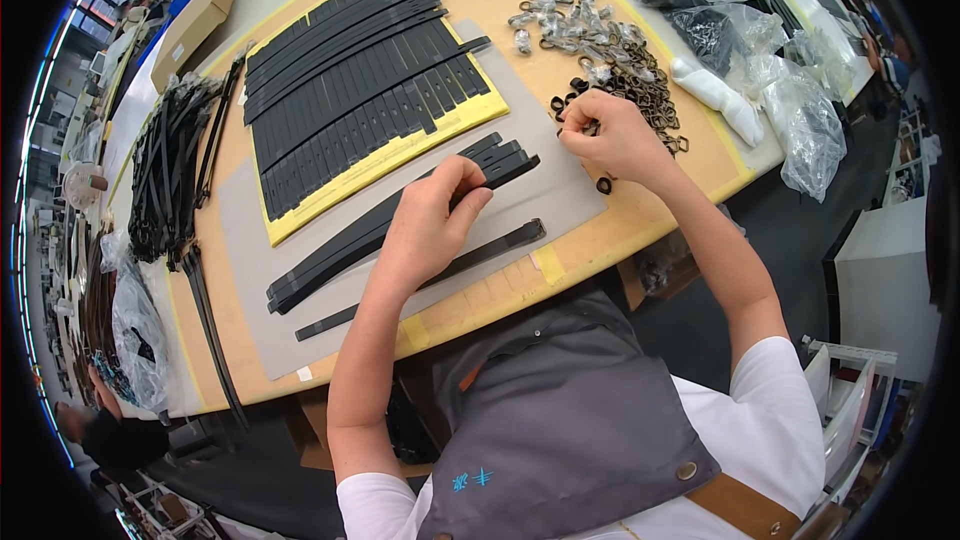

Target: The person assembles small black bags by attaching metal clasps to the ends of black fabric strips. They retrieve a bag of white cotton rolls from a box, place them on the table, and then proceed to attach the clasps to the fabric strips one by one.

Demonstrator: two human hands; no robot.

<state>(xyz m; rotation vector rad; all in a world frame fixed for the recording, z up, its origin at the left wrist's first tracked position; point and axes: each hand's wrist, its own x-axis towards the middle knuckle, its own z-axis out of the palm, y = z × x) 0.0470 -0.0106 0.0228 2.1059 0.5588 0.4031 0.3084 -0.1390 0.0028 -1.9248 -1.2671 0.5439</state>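
My left hand (432, 220) is over a stack of black straps (345, 245), its fingers curled and the thumb close to the forefinger. Whatever it may grip is hidden. At the near-left edge of a heap of bronze-coloured metal buckles (635, 70), my right hand (612, 138) is closed in a pinch; I cannot make out what is in it. A loose dark buckle (604, 185) lies just below that hand. One separate black strap (480, 252) lies nearer to me, partly behind my left forearm.
A yellow-edged board (490, 108) carries rows of black straps, with several laid across them. Bundled black straps (170, 175) hang over the table's left side. Clear plastic bags (800, 125) and a white wrapped roll (717, 100) lie at right. Another person (120, 435) is at far left.
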